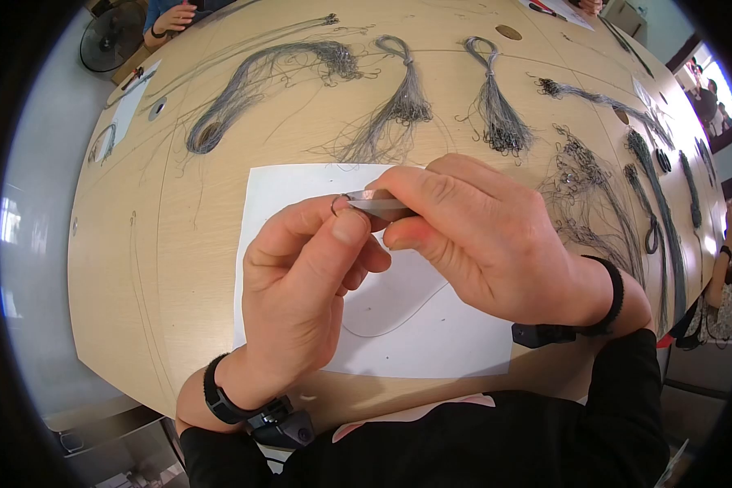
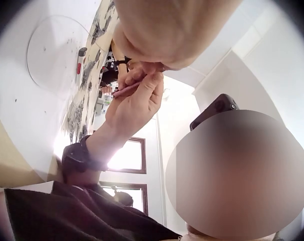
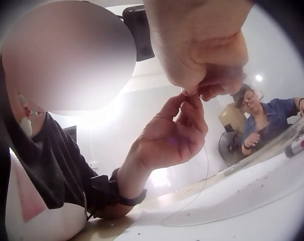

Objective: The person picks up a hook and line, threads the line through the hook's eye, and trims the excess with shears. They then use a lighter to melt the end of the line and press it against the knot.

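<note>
One small dark hook (image 1: 334, 206) is sitting in front of the person, above the middle of a paper sheet, between two hands. The left hand (image 1: 301, 281) is pinching it, its grip together on that single hook between thumb and index finger. The right hand (image 1: 492, 232) is keeping its grip clamped on one slim metal-pointed tool (image 1: 371, 206), whose tip is meeting the left fingertips right beside the hook. One thin line (image 1: 376, 336) is curving across the one white paper sheet (image 1: 472, 354) below both hands. Two black straps are circling the wrists, one each, and two small cameras are riding on them. The sheet is lying on a pale wooden counter (image 1: 110, 285). Beyond its far edge, two hook bundles, the left one (image 1: 407, 102) and the right one (image 1: 496, 110), are lying with looped ends pointing away. One long bundle (image 1: 240, 85) is bending to their left. More bundles (image 1: 598, 191) are spreading along the right, overlapping too much to count. One fan (image 1: 110, 37) is standing past the counter's left end.
</note>
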A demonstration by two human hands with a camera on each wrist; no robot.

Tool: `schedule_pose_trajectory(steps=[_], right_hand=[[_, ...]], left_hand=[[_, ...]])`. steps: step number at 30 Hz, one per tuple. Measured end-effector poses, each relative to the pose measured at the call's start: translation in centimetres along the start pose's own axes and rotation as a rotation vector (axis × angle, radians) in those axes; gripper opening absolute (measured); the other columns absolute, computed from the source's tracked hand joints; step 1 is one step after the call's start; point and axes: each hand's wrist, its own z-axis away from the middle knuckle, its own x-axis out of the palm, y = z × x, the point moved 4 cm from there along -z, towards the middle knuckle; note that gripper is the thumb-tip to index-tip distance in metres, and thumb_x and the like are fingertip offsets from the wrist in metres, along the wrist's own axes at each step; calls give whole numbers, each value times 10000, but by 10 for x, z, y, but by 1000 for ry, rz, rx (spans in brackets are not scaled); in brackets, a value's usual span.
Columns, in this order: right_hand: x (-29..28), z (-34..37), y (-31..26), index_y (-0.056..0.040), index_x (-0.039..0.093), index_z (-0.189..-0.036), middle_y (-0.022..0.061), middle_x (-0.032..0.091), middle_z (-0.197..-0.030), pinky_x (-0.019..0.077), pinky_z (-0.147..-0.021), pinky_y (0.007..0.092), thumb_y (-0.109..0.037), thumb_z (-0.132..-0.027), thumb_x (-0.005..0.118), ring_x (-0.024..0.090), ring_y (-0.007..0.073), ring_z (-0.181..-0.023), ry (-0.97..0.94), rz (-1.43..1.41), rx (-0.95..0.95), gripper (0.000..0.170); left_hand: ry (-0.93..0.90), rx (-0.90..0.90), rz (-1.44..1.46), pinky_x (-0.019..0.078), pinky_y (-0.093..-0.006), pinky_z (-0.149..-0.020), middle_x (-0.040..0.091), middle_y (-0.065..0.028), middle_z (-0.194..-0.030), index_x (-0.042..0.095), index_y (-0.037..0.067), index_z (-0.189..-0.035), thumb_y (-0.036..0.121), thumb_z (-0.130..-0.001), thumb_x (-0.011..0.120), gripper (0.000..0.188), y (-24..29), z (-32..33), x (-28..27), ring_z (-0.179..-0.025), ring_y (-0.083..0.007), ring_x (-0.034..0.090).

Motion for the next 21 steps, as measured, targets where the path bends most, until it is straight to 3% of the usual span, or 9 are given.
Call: schedule_pose_trajectory(steps=[3, 5, 8, 17, 21], right_hand=[[0, 0, 0, 30, 499, -969, 104, 564, -772, 434, -559, 291, -127, -763, 561, 529, 231, -652, 16, 9, -10, 266], [0, 0, 0, 27, 500, -966, 103, 560, -773, 430, -556, 292, -126, -762, 563, 524, 231, -647, 23, 10, -13, 263], [1, 1, 2, 23, 501, -960, 101, 554, -775, 421, -549, 295, -121, -759, 565, 513, 231, -634, 30, 10, -21, 255], [1, 2, 2, 19, 502, -948, 97, 538, -741, 404, -526, 297, -107, -751, 568, 497, 227, -613, 30, 19, -25, 243], [1, 2, 2, 20, 502, -942, 100, 533, -729, 402, -508, 302, -113, -749, 573, 496, 232, -596, 37, 31, -33, 245]], left_hand=[[13, -70, 31, 403, -214, -562, 590, -71, -845, 558, 65, -952, 96, -813, 523, 146, 0, 0, 2, -681, -123, 550], [112, -118, -44, 440, -214, -593, 575, -37, -774, 528, 65, -895, 210, -830, 490, 163, -1, 1, 4, -615, -96, 525], [43, -136, 43, 419, -215, -579, 591, -74, -840, 556, 71, -953, 110, -814, 524, 148, -1, 0, -1, -671, -127, 554], [40, -131, 59, 430, -215, -583, 593, -71, -831, 555, 77, -946, 103, -815, 520, 138, -2, -1, -2, -669, -132, 561], [110, -125, -42, 441, -210, -589, 575, -39, -778, 512, 61, -881, 207, -820, 505, 158, -1, 0, 2, -610, -97, 525]])
